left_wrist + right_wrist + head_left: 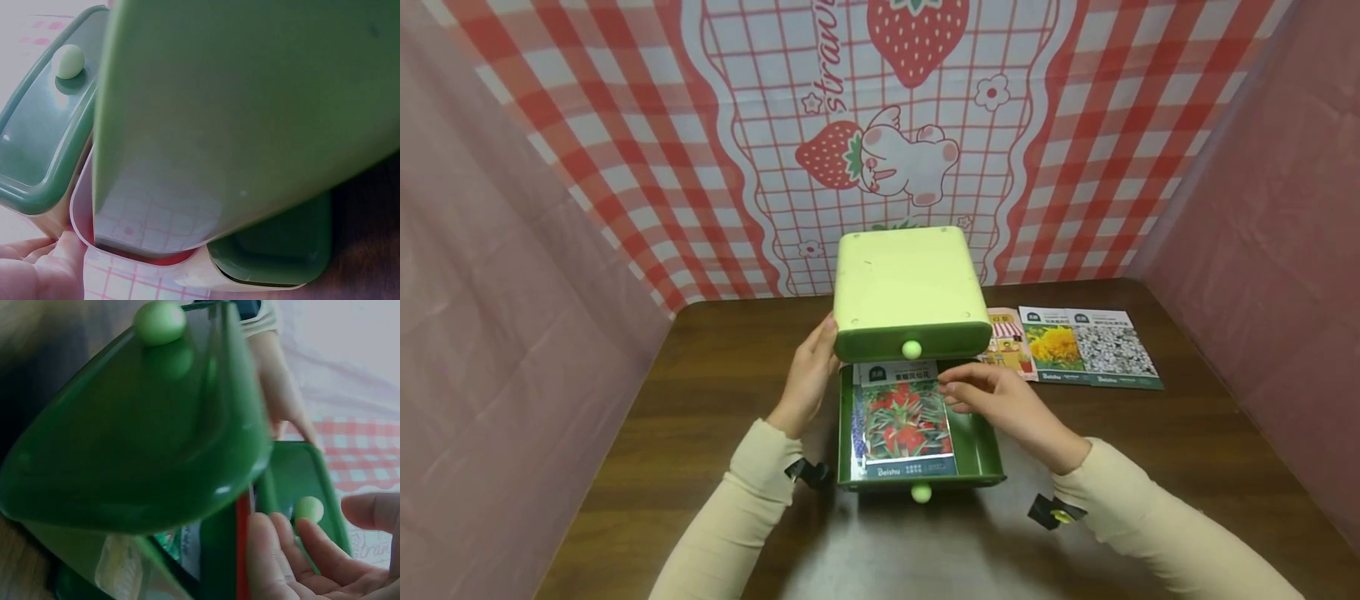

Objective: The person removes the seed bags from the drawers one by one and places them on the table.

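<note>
A small cabinet (910, 275) with a pale yellow-green top stands on the table. Its green drawer (979, 446) is pulled out below the closed top drawer (880, 343). Inside lies a seed packet (906, 425) picturing red flowers, over another whose purple-blue edge shows at the left. My left hand (808, 371) rests its fingers against the cabinet's left side; the left wrist view shows the fingers (65, 256) beside the opening. Over the drawer's right part is my right hand (1011, 408), fingertips close to the packet's upper right edge. Its thumb stands apart from loosely bent fingers (319, 540), nothing between them.
Right of the cabinet lie a yellow-flower seed packet (1054, 346), a white-flower packet (1116, 346) and a pink card with a striped awning (1006, 342), partly hidden. A green front (275, 244) shows below the pulled-out drawer. Behind hangs a checked strawberry cloth (760, 167).
</note>
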Demonstrator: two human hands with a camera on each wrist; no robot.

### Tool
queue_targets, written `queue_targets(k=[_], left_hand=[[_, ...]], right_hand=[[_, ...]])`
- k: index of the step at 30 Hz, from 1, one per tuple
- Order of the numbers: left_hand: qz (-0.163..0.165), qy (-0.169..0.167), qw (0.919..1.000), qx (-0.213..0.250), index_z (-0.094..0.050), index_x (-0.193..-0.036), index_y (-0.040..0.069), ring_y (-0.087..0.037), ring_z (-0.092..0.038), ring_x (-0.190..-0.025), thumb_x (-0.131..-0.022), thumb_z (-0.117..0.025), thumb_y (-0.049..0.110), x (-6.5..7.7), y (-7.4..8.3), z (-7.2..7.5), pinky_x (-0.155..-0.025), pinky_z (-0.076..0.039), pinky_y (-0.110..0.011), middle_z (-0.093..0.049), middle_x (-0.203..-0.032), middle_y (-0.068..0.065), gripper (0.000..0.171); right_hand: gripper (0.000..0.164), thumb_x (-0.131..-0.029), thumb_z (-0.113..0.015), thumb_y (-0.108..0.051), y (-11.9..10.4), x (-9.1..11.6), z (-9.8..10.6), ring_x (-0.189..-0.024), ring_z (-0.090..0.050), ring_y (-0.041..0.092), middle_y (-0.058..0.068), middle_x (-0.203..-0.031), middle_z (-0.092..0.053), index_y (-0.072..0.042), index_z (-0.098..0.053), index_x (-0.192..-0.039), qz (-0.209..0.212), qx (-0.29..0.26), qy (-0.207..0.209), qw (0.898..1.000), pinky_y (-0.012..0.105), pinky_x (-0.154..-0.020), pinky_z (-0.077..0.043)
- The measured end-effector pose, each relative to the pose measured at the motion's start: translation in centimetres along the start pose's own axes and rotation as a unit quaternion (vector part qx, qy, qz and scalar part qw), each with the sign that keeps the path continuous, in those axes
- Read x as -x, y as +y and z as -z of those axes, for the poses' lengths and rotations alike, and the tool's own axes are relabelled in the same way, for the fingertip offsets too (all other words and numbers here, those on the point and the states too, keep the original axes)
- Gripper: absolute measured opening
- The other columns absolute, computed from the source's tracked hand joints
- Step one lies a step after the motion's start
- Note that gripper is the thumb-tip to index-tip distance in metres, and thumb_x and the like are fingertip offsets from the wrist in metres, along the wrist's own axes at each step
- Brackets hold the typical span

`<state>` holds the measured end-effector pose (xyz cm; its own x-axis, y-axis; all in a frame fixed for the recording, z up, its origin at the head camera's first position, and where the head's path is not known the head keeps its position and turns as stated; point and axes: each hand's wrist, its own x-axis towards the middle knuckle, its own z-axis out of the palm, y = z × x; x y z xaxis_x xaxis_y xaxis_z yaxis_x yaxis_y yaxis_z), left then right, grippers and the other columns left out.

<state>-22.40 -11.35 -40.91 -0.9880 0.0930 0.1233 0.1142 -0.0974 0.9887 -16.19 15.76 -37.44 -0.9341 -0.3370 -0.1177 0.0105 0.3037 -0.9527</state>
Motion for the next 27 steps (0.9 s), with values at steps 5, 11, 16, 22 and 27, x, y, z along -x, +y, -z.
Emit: queue_targets(k=[5,11,16,22,27], left_hand=[[0.0,0.0,1.0,-0.001,-0.034,-0.152,0.006,-0.024,-0.03,-0.148,-0.104,-0.039,0.045,0.0,0.0,0.0,-0.12,-0.033,-0.044,-0.031,-0.16,-0.007,0.061],[0.001,0.001,1.0,-0.002,-0.034,-0.152,0.006,-0.024,-0.031,-0.147,-0.105,-0.039,0.044,0.1,0.1,-0.1,-0.12,-0.034,-0.043,-0.031,-0.16,-0.007,0.06],[0.002,0.001,1.0,-0.001,-0.034,-0.152,0.006,-0.024,-0.031,-0.147,-0.105,-0.039,0.043,0.1,0.1,-0.1,-0.119,-0.034,-0.043,-0.031,-0.16,-0.008,0.06],[-0.001,-0.002,1.0,-0.001,-0.033,-0.152,0.005,-0.024,-0.03,-0.148,-0.105,-0.038,0.043,0.0,0.0,0.0,-0.12,-0.033,-0.042,-0.029,-0.161,-0.008,0.061],[-0.003,-0.002,1.0,0.002,-0.033,-0.152,0.005,-0.025,-0.03,-0.148,-0.105,-0.038,0.043,-0.1,-0.1,0.0,-0.12,-0.033,-0.043,-0.029,-0.161,-0.009,0.061]], right_hand=[[0.041,-0.097,-0.061,-0.031,0.8,-0.9,-0.6,-0.108,-0.064,0.026,0.012,-0.13,-0.063,-0.007,-0.062,-0.13,0.015,0.123,-0.001,0.992,0.038,-0.087,-0.057],[0.052,-0.097,-0.06,-0.033,1.2,-1.3,-1.4,-0.124,-0.056,0.034,0.016,-0.143,-0.052,-0.006,-0.051,-0.14,0.05,0.199,-0.021,0.978,0.05,-0.098,-0.053],[0.063,-0.096,-0.061,-0.038,1.2,-1.3,-2.2,-0.13,-0.05,0.036,0.019,-0.148,-0.044,-0.007,-0.041,-0.147,0.07,0.282,-0.039,0.956,0.056,-0.104,-0.047],[0.073,-0.094,-0.062,-0.043,1.8,-1.7,-3.0,-0.138,-0.041,0.042,0.024,-0.155,-0.033,-0.009,-0.034,-0.152,0.081,0.377,-0.052,0.921,0.058,-0.107,-0.044],[0.077,-0.091,-0.065,-0.044,2.3,-1.8,-3.4,-0.139,-0.037,0.046,0.029,-0.156,-0.028,-0.01,-0.034,-0.153,0.086,0.418,-0.045,0.903,0.06,-0.106,-0.044]])
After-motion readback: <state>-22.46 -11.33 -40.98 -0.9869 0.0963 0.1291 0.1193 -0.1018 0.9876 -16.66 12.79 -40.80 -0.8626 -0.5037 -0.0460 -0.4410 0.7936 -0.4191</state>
